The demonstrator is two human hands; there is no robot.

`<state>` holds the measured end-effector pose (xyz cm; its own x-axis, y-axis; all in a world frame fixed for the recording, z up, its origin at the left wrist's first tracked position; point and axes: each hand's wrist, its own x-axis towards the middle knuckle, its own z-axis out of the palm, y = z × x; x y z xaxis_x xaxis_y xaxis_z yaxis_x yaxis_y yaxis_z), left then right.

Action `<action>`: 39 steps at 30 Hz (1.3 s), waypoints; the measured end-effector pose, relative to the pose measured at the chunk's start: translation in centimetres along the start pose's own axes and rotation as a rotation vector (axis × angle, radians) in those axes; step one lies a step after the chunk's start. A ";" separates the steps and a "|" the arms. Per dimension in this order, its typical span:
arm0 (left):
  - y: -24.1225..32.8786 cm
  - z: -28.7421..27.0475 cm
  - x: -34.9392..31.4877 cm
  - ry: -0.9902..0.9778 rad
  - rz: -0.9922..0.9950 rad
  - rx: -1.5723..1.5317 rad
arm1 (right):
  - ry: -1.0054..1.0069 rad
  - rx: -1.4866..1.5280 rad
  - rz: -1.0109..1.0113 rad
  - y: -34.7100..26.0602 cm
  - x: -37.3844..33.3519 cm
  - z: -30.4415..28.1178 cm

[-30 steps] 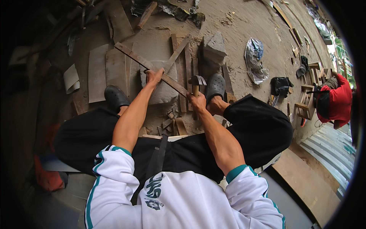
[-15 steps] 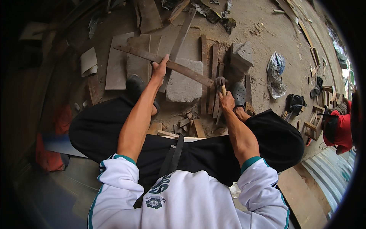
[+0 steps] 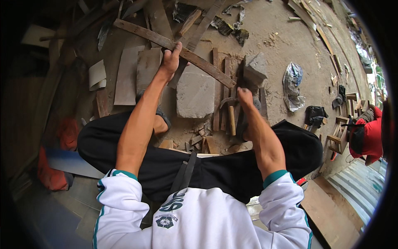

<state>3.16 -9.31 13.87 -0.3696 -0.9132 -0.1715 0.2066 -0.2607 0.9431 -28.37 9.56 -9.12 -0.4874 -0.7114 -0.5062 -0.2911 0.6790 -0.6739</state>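
My left hand (image 3: 170, 62) grips a long, narrow wooden strip (image 3: 207, 67) near its middle. The strip slants above the ground from upper left to lower right. At its lower right end is my right hand (image 3: 245, 96), fingers drawn together; anything between them is too small to make out. Just below that hand, a claw hammer (image 3: 231, 121) with a wooden handle rests over the narrow boards, out of my grasp. A pale concrete block (image 3: 195, 97) sits on the ground under the strip, between my feet.
Another long board (image 3: 203, 29) reaches away beyond the block. Flat panels (image 3: 127, 76) lie to the left, and a rough concrete chunk (image 3: 256, 67) stands to the right. Crumpled silver plastic (image 3: 293, 85) lies farther right. A person in red (image 3: 367, 139) is at the far right.
My right hand has let go of the hammer, which now lies below it, and has moved to the strip's end. My left hand has raised the strip slightly and moved it away from me.
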 end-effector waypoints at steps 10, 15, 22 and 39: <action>7.3 2.4 -0.9 -0.064 0.201 0.144 | -0.630 0.027 -0.447 -30.3 -12.2 -9.7; 8.6 3.6 -3.0 -0.124 0.119 0.109 | -0.286 -0.044 -0.661 -29.4 -16.2 -8.9; 4.7 1.7 -4.3 -0.138 0.109 0.390 | -0.259 -0.013 -0.701 -27.6 -17.8 -6.2; 3.2 -0.7 -5.0 -0.135 -0.013 0.513 | -0.315 -0.075 -0.704 -25.2 -16.9 -3.5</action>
<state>6.33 -5.86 17.53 -0.4894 -0.8537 -0.1782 -0.2562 -0.0545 0.9651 -15.67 5.14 18.26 0.0868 -0.9902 -0.1091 -0.5061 0.0505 -0.8610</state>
